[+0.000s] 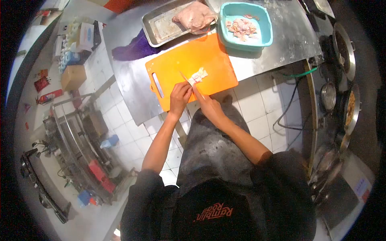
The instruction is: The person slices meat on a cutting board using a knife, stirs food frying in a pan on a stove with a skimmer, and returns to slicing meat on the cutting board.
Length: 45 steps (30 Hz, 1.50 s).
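Apparently grasping a knife [184, 76] with the right fingers [198, 93]; cannot tell whether pinching anything with the left fingers [185, 90]. Treat pale pieces [199, 75] on the orange board [217, 56] as probably soft, light, slippery: pin from above.

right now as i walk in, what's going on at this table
A person is working with a knife over an orange cutting board. The right hand holds the knife; the left hand is close beside it, though whether it grips anything is unclear. A small pile of pale pieces lies on the board. Beyond it, a turquoise tub holds more pinkish pieces, and a metal tray holds one large pink lump.
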Each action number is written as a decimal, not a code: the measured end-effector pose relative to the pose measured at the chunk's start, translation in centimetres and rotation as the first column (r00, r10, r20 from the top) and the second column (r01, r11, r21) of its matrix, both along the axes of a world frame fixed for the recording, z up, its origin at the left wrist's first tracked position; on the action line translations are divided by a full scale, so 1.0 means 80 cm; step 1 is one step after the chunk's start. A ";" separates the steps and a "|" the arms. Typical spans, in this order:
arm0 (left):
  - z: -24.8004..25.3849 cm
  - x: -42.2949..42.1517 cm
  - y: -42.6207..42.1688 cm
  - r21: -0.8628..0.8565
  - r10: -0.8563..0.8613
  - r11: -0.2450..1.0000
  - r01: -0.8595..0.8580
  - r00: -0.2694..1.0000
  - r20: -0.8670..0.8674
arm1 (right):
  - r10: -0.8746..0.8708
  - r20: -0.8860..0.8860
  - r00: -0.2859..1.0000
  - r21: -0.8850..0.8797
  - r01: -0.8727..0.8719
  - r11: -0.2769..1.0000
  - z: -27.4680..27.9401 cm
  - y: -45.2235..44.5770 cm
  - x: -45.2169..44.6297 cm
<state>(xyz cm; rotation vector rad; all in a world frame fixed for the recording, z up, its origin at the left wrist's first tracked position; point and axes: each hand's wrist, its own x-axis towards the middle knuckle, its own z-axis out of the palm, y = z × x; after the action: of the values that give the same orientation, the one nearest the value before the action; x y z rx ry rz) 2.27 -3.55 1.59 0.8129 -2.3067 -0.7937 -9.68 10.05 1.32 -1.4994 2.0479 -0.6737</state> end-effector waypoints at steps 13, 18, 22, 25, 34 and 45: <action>-0.013 -0.007 0.009 -0.064 0.030 0.998 -0.030 1.000 -0.006 | 0.105 -0.059 0.993 0.161 -0.094 0.982 0.009 0.037 -0.011; -0.004 -0.009 0.009 -0.020 0.046 0.999 -0.046 0.999 -0.020 | 0.065 -0.073 0.995 0.166 -0.052 0.985 0.004 0.009 -0.009; -0.011 -0.001 0.010 -0.064 0.030 0.997 -0.032 0.999 -0.021 | 0.025 -0.067 0.997 0.098 -0.018 0.995 -0.002 0.015 -0.004; -0.015 0.004 0.004 -0.104 0.000 0.995 -0.001 1.000 -0.008 | 0.066 -0.033 0.997 0.231 -0.056 0.971 0.017 0.067 -0.012; -0.003 0.038 -0.002 0.057 0.033 0.998 -0.027 0.994 -0.106 | -0.033 -0.058 0.998 0.111 0.039 0.993 0.045 0.068 -0.006; -0.005 0.035 -0.011 -0.004 -0.092 0.996 0.092 0.993 -0.068 | 0.065 -0.132 0.989 0.214 -0.036 0.976 0.027 0.036 0.029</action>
<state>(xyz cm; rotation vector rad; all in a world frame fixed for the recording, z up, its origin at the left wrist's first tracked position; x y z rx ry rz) 5.03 -4.46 1.19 0.6722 -2.2975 -0.8470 -7.38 12.89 3.46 -1.5041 2.1004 -0.3272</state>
